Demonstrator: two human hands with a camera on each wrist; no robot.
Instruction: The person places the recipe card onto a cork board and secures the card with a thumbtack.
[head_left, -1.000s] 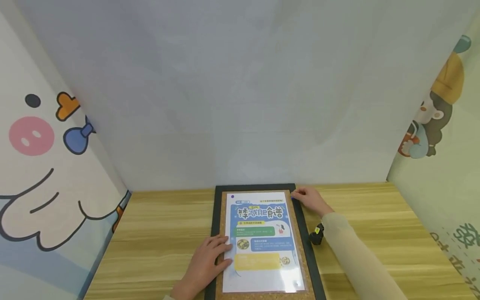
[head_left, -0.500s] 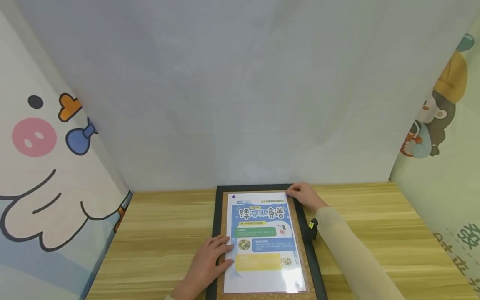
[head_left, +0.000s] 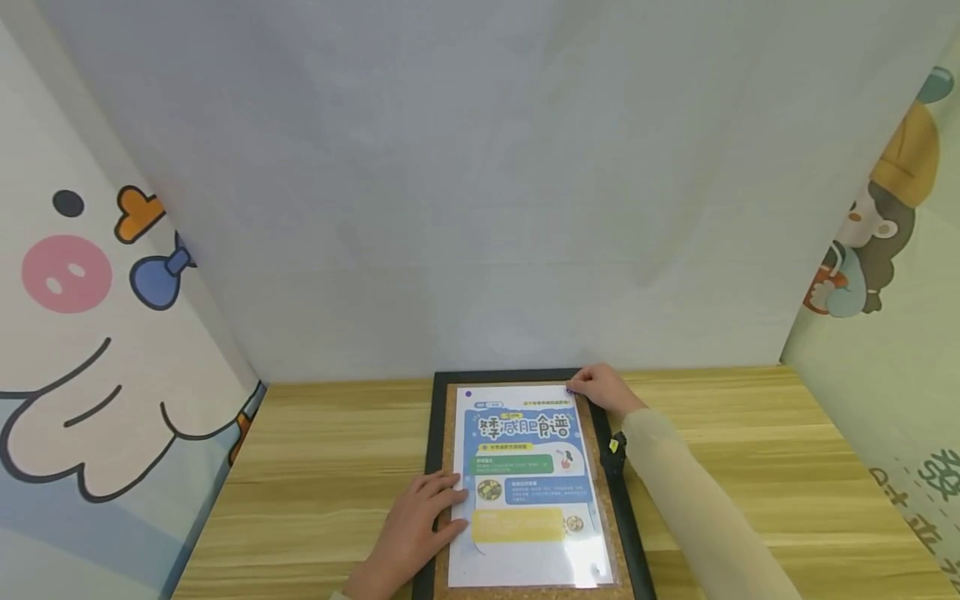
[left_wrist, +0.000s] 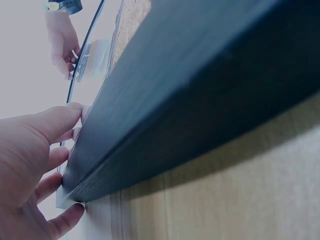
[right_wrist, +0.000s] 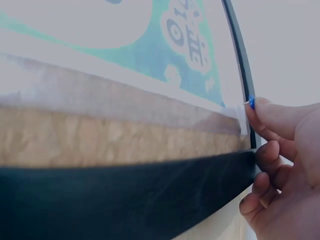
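A laminated poster (head_left: 525, 467) lies on a cork board (head_left: 588, 417) with a black frame (head_left: 433, 433). One purple push pin (head_left: 468, 394) sits at the poster's top left corner. My right hand (head_left: 606, 390) is at the top right corner. Between its thumb and index finger it pinches a blue push pin (right_wrist: 252, 103), whose tip points toward the poster's corner in the right wrist view. My left hand (head_left: 416, 521) rests across the left side of the frame, with fingertips on the poster's edge and fingers spread.
The board lies on a wood-grain table (head_left: 337, 467), its top edge near a pale grey curtain (head_left: 480, 208). Cartoon-printed panels (head_left: 75, 375) stand on both sides. A black wrist device (head_left: 614, 454) is at my right wrist, over the frame's right side.
My right hand has moved left with the push pin, from the frame's right side onto the poster's top right corner. My left hand has stayed in place on the board.
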